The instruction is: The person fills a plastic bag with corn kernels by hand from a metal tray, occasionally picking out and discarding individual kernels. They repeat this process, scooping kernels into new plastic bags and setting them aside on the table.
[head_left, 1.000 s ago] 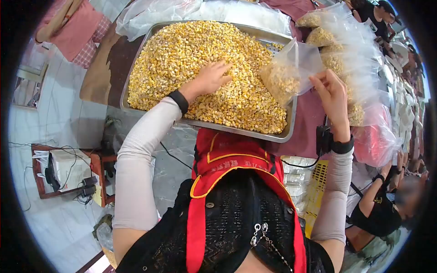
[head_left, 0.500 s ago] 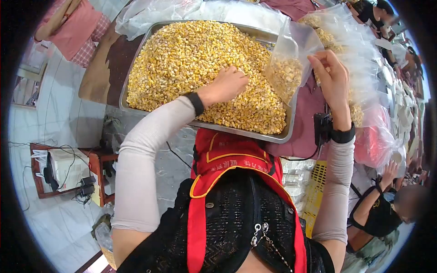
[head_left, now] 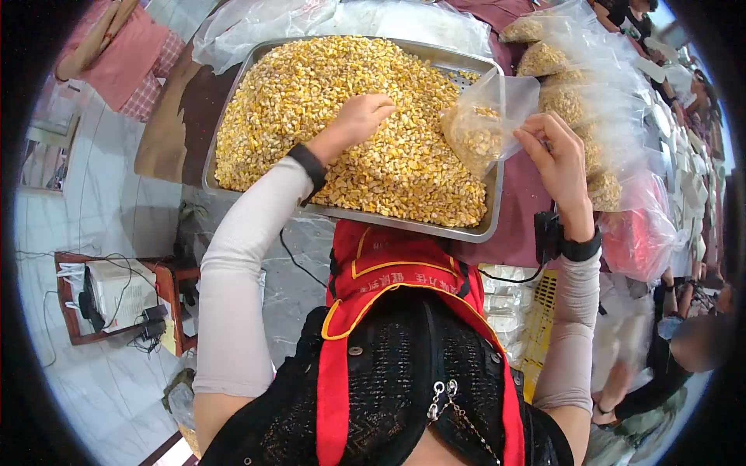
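Note:
A metal tray (head_left: 497, 213) holds a large heap of dried yellow corn kernels (head_left: 311, 101). My left hand (head_left: 359, 120) is over the middle of the heap, its fingers curled together; what lies inside them is hidden. At the tray's right side, my right hand (head_left: 558, 151) pinches the edge of a clear plastic bag (head_left: 517, 101) between thumb and fingers. The bag is partly filled with kernels, leans over the heap and has its mouth towards the upper right.
Several filled clear bags (head_left: 563, 101) stand in a row right of the tray. A pink-red plastic bag (head_left: 637, 241) lies nearer me. Plastic sheeting (head_left: 264, 27) borders the tray's far side. One person (head_left: 124, 62) is at upper left; other people work at the right.
My left hand has moved left and slightly away from me over the heap. My right hand and the bag have shifted slightly, and the bag now slumps lower and more tilted.

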The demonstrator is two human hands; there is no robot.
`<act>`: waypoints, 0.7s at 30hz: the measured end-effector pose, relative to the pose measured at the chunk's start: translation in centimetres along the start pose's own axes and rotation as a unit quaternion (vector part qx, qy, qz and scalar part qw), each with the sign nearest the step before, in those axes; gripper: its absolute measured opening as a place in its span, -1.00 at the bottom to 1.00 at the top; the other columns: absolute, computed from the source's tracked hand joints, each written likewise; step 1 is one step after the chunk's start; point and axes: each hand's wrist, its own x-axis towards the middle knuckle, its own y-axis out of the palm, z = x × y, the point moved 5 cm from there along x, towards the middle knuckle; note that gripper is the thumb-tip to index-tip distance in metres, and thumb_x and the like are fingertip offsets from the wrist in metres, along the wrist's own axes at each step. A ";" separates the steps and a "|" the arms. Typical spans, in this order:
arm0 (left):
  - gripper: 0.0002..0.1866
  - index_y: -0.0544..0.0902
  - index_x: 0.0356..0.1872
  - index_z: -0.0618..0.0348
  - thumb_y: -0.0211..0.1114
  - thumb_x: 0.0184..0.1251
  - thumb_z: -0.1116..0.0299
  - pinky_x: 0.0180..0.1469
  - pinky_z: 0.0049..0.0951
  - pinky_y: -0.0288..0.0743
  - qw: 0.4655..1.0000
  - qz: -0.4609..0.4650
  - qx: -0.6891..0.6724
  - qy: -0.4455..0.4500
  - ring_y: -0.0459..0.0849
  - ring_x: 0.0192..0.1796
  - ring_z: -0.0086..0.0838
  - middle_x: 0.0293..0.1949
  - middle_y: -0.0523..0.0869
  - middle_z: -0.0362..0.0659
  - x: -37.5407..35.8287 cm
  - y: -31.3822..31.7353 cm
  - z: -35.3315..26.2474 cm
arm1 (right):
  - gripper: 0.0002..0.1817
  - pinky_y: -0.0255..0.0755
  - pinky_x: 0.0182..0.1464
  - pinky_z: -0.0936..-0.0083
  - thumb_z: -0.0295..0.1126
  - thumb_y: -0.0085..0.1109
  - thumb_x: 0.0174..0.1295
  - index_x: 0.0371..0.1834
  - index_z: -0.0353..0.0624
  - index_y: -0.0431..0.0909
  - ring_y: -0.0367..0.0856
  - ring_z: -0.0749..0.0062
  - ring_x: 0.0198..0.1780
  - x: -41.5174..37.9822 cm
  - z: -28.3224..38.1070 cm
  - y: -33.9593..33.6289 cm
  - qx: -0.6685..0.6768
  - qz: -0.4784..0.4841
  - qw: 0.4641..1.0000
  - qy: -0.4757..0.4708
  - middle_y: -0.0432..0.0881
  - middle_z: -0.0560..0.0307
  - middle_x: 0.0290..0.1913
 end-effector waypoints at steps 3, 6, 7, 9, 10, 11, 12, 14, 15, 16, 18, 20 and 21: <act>-0.69 0.60 -0.11 0.21 0.10 0.30 0.22 -0.16 -0.29 0.48 1.000 0.022 0.005 0.020 0.63 -0.24 -0.21 -0.29 0.66 0.02 2.1 3.6 0.7 | -0.86 0.39 -0.35 0.51 -0.43 0.22 0.10 -0.36 -0.26 0.50 0.51 0.32 -0.43 -0.2 0.0 0.1 0.005 -0.011 1.000 0.009 0.51 0.06 -0.41; -0.68 0.57 -0.06 0.19 0.12 0.27 0.24 -0.10 -0.26 0.43 0.959 0.090 0.216 0.160 0.58 -0.18 -0.22 -0.23 0.62 -0.06 2.7 7.5 -2.1 | -0.86 0.39 -0.36 0.51 -0.44 0.22 0.10 -0.34 -0.25 0.50 0.52 0.33 -0.43 -0.5 0.2 0.3 0.017 -0.013 1.000 -0.002 0.51 0.06 -0.41; -0.70 0.56 -0.07 0.18 0.14 0.24 0.26 -0.07 -0.24 0.40 0.954 0.054 0.242 0.169 0.54 -0.13 -0.22 -0.21 0.59 -0.11 1.4 8.0 -3.5 | -0.86 0.39 -0.37 0.51 -0.43 0.22 0.11 -0.34 -0.24 0.51 0.52 0.33 -0.43 -0.6 0.2 0.4 0.022 -0.005 1.000 0.006 0.52 0.07 -0.41; -0.72 0.56 -0.09 0.16 0.15 0.21 0.28 -0.04 -0.22 0.37 0.947 0.018 0.266 0.179 0.50 -0.09 -0.23 -0.18 0.56 -0.16 -0.3 7.6 -5.7 | -0.86 0.40 -0.37 0.51 -0.43 0.22 0.12 -0.33 -0.23 0.51 0.52 0.33 -0.42 -0.7 0.1 0.4 0.026 0.002 1.000 0.014 0.52 0.07 -0.40; -0.75 0.56 -0.14 0.16 0.16 0.20 0.28 -0.01 -0.22 0.34 0.933 0.089 0.293 0.190 0.46 -0.04 -0.23 -0.16 0.55 -0.19 -1.0 7.2 -6.5 | -0.87 0.41 -0.37 0.51 -0.43 0.22 0.12 -0.33 -0.23 0.51 0.53 0.32 -0.42 -0.7 0.2 0.4 0.028 0.000 1.000 0.006 0.52 0.07 -0.40; -0.78 0.57 -0.20 0.15 0.16 0.19 0.28 0.01 -0.21 0.32 0.913 0.160 0.319 0.198 0.43 0.00 -0.24 -0.13 0.53 -0.22 -1.8 6.8 -6.6 | -0.87 0.42 -0.37 0.51 -0.43 0.22 0.12 -0.33 -0.23 0.51 0.54 0.30 -0.42 -0.7 0.3 0.4 0.030 -0.002 1.000 -0.004 0.53 0.06 -0.39; -0.81 0.57 -0.24 0.11 0.16 0.18 0.27 -0.03 -0.22 0.37 0.923 0.093 0.282 0.246 0.49 -0.06 -0.26 -0.22 0.55 -0.20 -2.5 6.0 -6.2 | -0.87 0.42 -0.37 0.51 -0.43 0.22 0.12 -0.33 -0.23 0.51 0.54 0.30 -0.42 -0.8 0.3 0.4 0.032 -0.003 0.999 -0.003 0.53 0.06 -0.39; -0.82 0.56 -0.27 0.10 0.16 0.18 0.26 -0.09 -0.22 0.40 0.937 0.074 0.269 0.210 0.52 -0.11 -0.25 -0.26 0.56 -0.17 -2.9 4.7 -4.7 | -0.87 0.43 -0.36 0.50 -0.42 0.21 0.13 -0.33 -0.23 0.51 0.56 0.27 -0.41 -0.9 0.3 0.5 0.029 -0.002 1.000 0.011 0.53 0.06 -0.38; -0.83 0.56 -0.29 0.10 0.16 0.19 0.25 -0.14 -0.22 0.43 0.950 0.053 0.253 0.175 0.55 -0.16 -0.23 -0.31 0.56 -0.14 -3.0 3.8 -4.1 | -0.87 0.43 -0.36 0.50 -0.42 0.21 0.13 -0.33 -0.23 0.51 0.56 0.27 -0.41 -1.0 0.2 0.5 0.031 -0.004 0.999 0.012 0.53 0.06 -0.38; -0.82 0.54 -0.33 0.10 0.13 0.24 0.22 -0.24 -0.21 0.46 0.961 0.009 0.206 0.182 0.58 -0.27 -0.19 -0.38 0.55 -0.09 -3.5 2.4 -4.1 | -0.87 0.44 -0.36 0.49 -0.42 0.21 0.13 -0.32 -0.24 0.51 0.57 0.27 -0.40 -1.1 0.2 0.5 0.031 -0.004 0.999 0.007 0.54 0.05 -0.37; -0.80 0.53 -0.33 0.11 0.12 0.27 0.21 -0.25 -0.22 0.46 0.974 0.004 0.179 0.141 0.57 -0.28 -0.17 -0.39 0.55 -0.08 -3.7 1.7 -3.0 | -0.86 0.44 -0.36 0.49 -0.42 0.21 0.14 -0.31 -0.24 0.52 0.59 0.27 -0.39 -1.1 0.3 0.4 0.030 -0.004 1.000 0.000 0.54 0.05 -0.36; -0.79 0.53 -0.34 0.12 0.10 0.29 0.20 -0.27 -0.22 0.45 0.983 -0.003 0.153 0.101 0.57 -0.30 -0.15 -0.40 0.55 -0.08 -3.3 1.4 -1.9 | -0.86 0.44 -0.35 0.49 -0.42 0.20 0.14 -0.29 -0.23 0.52 0.60 0.27 -0.37 -1.2 0.6 0.3 0.016 -0.005 1.000 -0.008 0.54 0.04 -0.36; -0.79 0.53 -0.33 0.12 0.09 0.31 0.19 -0.27 -0.22 0.45 0.984 -0.021 0.155 0.084 0.56 -0.29 -0.15 -0.38 0.55 -0.09 -3.1 1.1 -1.7 | -0.86 0.44 -0.35 0.49 -0.42 0.20 0.14 -0.29 -0.23 0.52 0.60 0.27 -0.37 -1.2 0.7 0.2 0.015 -0.006 1.000 -0.007 0.54 0.04 -0.36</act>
